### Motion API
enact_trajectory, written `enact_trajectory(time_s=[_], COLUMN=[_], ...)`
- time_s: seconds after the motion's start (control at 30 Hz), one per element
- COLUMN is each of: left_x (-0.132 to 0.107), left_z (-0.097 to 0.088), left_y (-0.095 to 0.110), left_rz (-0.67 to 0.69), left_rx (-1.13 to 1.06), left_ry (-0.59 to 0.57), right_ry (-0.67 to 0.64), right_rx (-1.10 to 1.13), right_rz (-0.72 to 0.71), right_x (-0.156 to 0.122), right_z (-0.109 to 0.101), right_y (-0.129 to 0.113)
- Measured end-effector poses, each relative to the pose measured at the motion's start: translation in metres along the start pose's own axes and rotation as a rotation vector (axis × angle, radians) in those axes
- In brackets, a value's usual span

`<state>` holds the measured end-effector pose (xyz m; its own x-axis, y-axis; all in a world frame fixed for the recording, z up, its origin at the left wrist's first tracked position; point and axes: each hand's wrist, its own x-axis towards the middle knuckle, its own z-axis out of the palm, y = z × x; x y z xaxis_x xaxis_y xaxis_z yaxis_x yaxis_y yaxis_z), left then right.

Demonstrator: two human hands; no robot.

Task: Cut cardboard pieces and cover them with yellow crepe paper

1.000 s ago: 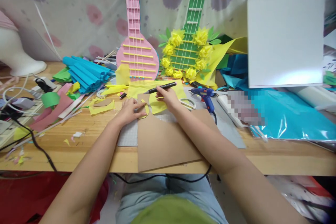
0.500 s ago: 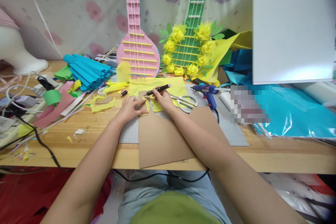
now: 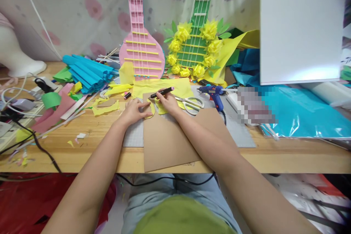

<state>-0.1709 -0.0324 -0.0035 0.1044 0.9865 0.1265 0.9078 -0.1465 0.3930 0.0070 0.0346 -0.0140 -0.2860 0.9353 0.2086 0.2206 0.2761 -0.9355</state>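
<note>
Watching on the head cam from my end: nearest is a brown cardboard sheet (image 3: 170, 142) on the tabletop (image 3: 60, 131), with the small yellow piece (image 3: 152, 109) lying at its 11 o'clock corner. Left hand (image 3: 135, 111) presses that piece, thumb and forefinger apart. The right hand's (image 3: 169, 104) grip is clamped on a black pen (image 3: 163, 93). Compared with a second ago, that hand's slid toward 9 o'clock, so the tip's now by the piece's 12 o'clock edge (can't tell if it's touching). I'd call that lined up for marking.

Clock from the piece: more of the scissors (image 3: 185, 101) now shows at 3, glue gun (image 3: 216, 98) beyond. Tabletop's messy, yellow scraps (image 3: 102, 110) at 9, blue paper (image 3: 87, 73) at 10. Further back, pink toy guitar (image 3: 141, 55) at 12, green one (image 3: 204, 3) at 1, flowery curtain (image 3: 109, 18) behind.
</note>
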Motion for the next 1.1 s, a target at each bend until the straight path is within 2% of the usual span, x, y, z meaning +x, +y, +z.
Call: enact_trajectory(time_s=[0.6, 1.1], left_x=[0.001, 0.002], left_z=[-0.004, -0.006], left_y=[0.006, 0.009], left_rz=[-0.062, -0.055], left_rx=[0.036, 0.057], left_ry=[-0.035, -0.036], right_ry=[0.008, -0.068], right_rx=[-0.167, -0.266], right_rz=[-0.01, -0.073], right_x=[-0.003, -0.032], right_z=[-0.003, -0.03], right_y=[-0.009, -0.029])
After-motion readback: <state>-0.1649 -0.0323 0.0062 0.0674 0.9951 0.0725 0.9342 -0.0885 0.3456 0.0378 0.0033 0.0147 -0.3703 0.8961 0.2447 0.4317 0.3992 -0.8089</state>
